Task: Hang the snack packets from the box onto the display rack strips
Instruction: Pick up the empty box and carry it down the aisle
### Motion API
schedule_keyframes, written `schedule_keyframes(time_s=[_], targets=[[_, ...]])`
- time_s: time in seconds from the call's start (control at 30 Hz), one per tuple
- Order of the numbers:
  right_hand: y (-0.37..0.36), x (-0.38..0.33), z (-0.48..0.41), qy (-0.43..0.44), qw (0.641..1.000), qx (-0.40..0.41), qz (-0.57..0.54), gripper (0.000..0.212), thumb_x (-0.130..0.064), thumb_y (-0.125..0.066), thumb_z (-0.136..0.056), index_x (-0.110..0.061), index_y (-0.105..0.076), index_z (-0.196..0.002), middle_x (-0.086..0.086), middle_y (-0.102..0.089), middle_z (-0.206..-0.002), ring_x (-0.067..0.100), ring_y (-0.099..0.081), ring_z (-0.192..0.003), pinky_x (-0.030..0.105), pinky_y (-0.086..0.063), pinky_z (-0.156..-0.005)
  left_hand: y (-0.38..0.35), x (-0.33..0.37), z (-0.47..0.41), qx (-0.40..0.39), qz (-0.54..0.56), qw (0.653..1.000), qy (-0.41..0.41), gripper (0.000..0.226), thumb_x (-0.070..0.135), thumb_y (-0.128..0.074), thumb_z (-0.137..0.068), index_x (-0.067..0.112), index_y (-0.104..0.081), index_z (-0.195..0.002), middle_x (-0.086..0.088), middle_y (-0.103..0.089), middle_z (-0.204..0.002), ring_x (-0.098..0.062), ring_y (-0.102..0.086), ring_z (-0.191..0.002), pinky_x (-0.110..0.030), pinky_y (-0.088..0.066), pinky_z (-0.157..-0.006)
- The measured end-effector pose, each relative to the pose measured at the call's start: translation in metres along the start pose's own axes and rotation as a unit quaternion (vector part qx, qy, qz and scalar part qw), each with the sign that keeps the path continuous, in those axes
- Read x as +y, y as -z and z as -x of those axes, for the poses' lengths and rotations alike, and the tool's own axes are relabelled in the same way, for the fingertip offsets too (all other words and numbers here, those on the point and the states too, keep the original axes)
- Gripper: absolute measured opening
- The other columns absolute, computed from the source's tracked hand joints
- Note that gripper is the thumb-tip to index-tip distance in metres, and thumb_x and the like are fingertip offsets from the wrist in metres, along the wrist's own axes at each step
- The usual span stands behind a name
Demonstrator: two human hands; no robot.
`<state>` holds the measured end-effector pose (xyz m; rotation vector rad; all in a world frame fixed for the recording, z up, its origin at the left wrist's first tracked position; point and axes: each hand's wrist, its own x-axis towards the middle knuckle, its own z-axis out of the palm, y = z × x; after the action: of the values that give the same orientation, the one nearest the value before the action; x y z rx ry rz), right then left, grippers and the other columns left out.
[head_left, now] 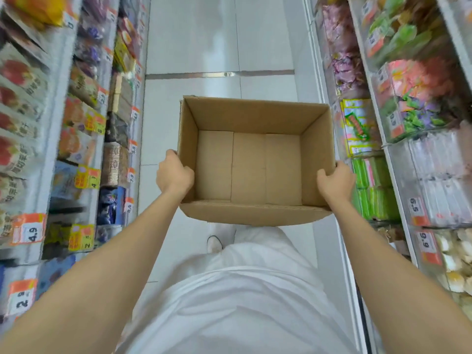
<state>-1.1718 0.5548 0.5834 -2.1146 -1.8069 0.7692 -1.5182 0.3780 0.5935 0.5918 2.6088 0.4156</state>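
Cardboard box [255, 118]: empty, held level between left grip [175, 175] and right grip [335, 181], each clasping a side wall for balance.

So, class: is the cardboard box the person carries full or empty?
Empty. The cardboard box shows only its bare bottom flaps, no packets inside, while the left hand and right hand grip its sides.

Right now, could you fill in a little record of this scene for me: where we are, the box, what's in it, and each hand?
place: shop aisle with pale tiled floor, stocked left shelves and right shelves
held item: open cardboard box, off the floor
contents: no packets visible; bare bottom shows
left hand: grips the box's left wall
right hand: grips the box's right wall
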Motion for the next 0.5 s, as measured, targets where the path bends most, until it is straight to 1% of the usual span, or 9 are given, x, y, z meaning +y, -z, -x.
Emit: schedule_keyframes(time_s=[0.03, 0.1, 0.17, 0.2, 0.23, 0.27, 0.3, 0.4, 0.5], targets=[[-0.007, -0.017, -0.022, -0.011, 1.000, 0.011, -0.002, 0.013, -0.017, -0.062, -0.089, -0.007, -0.063, -0.096, 0.008, -0.062, -0.086, 0.028, -0.050, -0.082, 0.032, -0.034, -0.067, 0.004, 0.021, -0.032, -0.003, -0.003, 1.000, -0.014, 0.036, 0.008, -0.060, -0.095, 0.008, -0.050, -0.129, -0.016, -0.066, -0.117, -0.041, -0.064, -0.107, -0.041, -0.044, -0.074], [-0.022, -0.053, -0.067, -0.024, 0.999, 0.021, -0.004, 0.010, -0.016, -0.063, -0.089, -0.008, -0.060, -0.094, 0.008, -0.061, -0.084, 0.028, -0.049, -0.080, 0.032, -0.033, -0.069, 0.010, 0.063, -0.095, -0.008, -0.013, 0.999, -0.039, 0.036, 0.008, -0.060, -0.096, 0.008, -0.050, -0.131, -0.016, -0.066, -0.118, -0.041, -0.064, -0.108, -0.041, -0.045, -0.075], [-0.039, -0.090, -0.118, -0.029, 0.999, 0.026, -0.004, 0.010, -0.015, -0.064, -0.090, -0.010, -0.057, -0.093, 0.010, -0.059, -0.084, 0.031, -0.055, -0.083, 0.033, -0.033, -0.069, 0.013, 0.107, -0.162, -0.009, -0.019, 0.998, -0.058, 0.034, 0.008, -0.060, -0.096, 0.008, -0.051, -0.128, -0.016, -0.066, -0.117, -0.040, -0.064, -0.107, -0.042, -0.048, -0.076], [-0.048, -0.109, -0.146, -0.032, 0.999, 0.031, -0.007, 0.011, -0.016, -0.064, -0.089, -0.010, -0.059, -0.097, 0.012, -0.061, -0.088, 0.035, -0.060, -0.089, 0.033, -0.034, -0.070, 0.015, 0.130, -0.195, -0.010, -0.020, 0.998, -0.063, 0.032, 0.007, -0.060, -0.095, 0.009, -0.051, -0.126, -0.015, -0.066, -0.115, -0.040, -0.064, -0.105, -0.043, -0.050, -0.077], [-0.056, -0.129, -0.173, -0.036, 0.999, 0.033, -0.013, 0.018, -0.016, -0.065, -0.089, -0.007, -0.062, -0.105, 0.015, -0.064, -0.094, 0.037, -0.063, -0.097, 0.034, -0.037, -0.071, 0.017, 0.152, -0.227, -0.010, -0.021, 0.998, -0.066, 0.031, 0.007, -0.060, -0.094, 0.009, -0.051, -0.123, -0.015, -0.066, -0.114, -0.040, -0.064, -0.103, -0.044, -0.053, -0.079], [-0.062, -0.151, -0.201, -0.040, 0.999, 0.031, -0.019, 0.024, -0.015, -0.065, -0.090, -0.005, -0.063, -0.111, 0.015, -0.065, -0.099, 0.038, -0.063, -0.103, 0.034, -0.038, -0.074, 0.021, 0.173, -0.258, -0.010, -0.024, 0.998, -0.064, 0.030, 0.007, -0.060, -0.093, 0.009, -0.051, -0.122, -0.015, -0.066, -0.112, -0.040, -0.064, -0.101, -0.046, -0.055, -0.080], [-0.068, -0.174, -0.229, -0.044, 0.998, 0.026, -0.022, 0.024, -0.015, -0.065, -0.090, -0.003, -0.064, -0.111, 0.015, -0.065, -0.101, 0.039, -0.063, -0.104, 0.033, -0.036, -0.074, 0.026, 0.195, -0.288, -0.011, -0.028, 0.998, -0.061, 0.031, 0.007, -0.060, -0.092, 0.010, -0.051, -0.121, -0.015, -0.066, -0.112, -0.041, -0.064, -0.100, -0.048, -0.057, -0.082], [-0.082, -0.237, -0.310, -0.053, 0.998, 0.008, -0.015, 0.019, -0.017, -0.064, -0.089, -0.003, -0.064, -0.102, 0.019, -0.070, -0.102, 0.039, -0.065, -0.098, 0.031, -0.035, -0.071, 0.039, 0.255, -0.371, -0.018, -0.037, 0.998, -0.057, 0.029, 0.006, -0.060, -0.092, 0.009, -0.051, -0.119, -0.016, -0.066, -0.111, -0.041, -0.064, -0.100, -0.047, -0.055, -0.079], [-0.097, -0.299, -0.390, -0.067, 0.998, -0.006, -0.005, 0.024, -0.022, -0.064, -0.088, -0.004, -0.063, -0.104, 0.019, -0.070, -0.102, 0.039, -0.067, -0.097, 0.033, -0.039, -0.070, 0.050, 0.310, -0.448, -0.023, -0.047, 0.998, -0.039, 0.027, 0.005, -0.059, -0.092, 0.009, -0.050, -0.117, -0.017, -0.066, -0.113, -0.043, -0.064, -0.104, -0.045, -0.049, -0.076]])
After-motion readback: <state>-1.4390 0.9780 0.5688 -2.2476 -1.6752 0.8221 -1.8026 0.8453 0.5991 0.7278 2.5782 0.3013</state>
